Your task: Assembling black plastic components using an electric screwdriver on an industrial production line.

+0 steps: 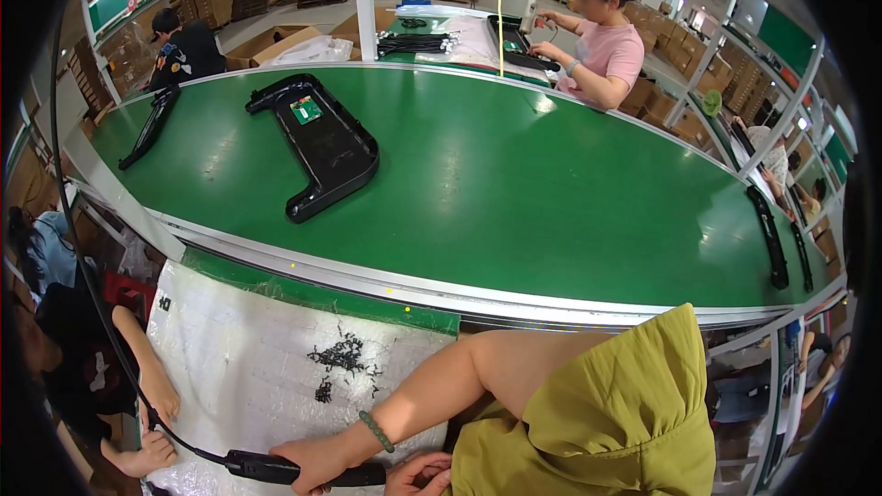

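Observation:
From the right, my right arm in a mustard-green sleeve reaches across the work surface, a green bead bracelet on its wrist. My right hand [317, 463] is wrapped round a black corded electric screwdriver [260, 467], which lies nearly level, its cord running off to the left. Beside the tool's right end, at the lower edge, my left hand [418, 475] shows with curled fingers close to the mustard cloth. What those fingers hold, if anything, is hidden. Small black screws [342, 354] lie in a loose pile on the white wrapped work surface [230, 340] beyond my hands.
A green conveyor belt [478, 193] with a metal rail runs beyond. It carries a black plastic housing [326, 152] with a green circuit board [306, 109] and other black parts [767, 239]. A co-worker's hands [158, 401] are close at left; another person [602, 46] works across the belt.

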Demonstrator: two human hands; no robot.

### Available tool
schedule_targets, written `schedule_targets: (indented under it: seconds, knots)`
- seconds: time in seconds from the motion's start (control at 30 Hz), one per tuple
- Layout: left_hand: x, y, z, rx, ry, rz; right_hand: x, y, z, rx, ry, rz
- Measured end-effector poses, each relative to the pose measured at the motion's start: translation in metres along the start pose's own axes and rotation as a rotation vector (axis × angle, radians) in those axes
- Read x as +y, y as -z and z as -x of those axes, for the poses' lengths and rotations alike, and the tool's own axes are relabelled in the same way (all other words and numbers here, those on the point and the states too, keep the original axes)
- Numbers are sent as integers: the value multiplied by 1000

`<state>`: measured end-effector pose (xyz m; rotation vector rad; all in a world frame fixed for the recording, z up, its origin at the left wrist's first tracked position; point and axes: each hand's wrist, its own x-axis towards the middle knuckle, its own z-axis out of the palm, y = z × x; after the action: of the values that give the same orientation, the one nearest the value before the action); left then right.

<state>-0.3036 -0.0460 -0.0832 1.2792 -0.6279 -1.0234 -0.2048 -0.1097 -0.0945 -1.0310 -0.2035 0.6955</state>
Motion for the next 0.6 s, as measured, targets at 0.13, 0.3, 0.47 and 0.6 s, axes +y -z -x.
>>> schedule_targets:
  seconds: [0.13,0.3,0.47,0.6]
  knots:
    - [6,0,0,-8,27,4,4,2,-3,-6,-8,-43]
    - [6,0,0,-44,42,-14,4,2,-1,-20,8,-42]
    - [10,-6,1,3,80,35,5,0,-1,23,10,-20]
    - [6,-6,1,3,64,28,3,-2,1,4,21,-16]
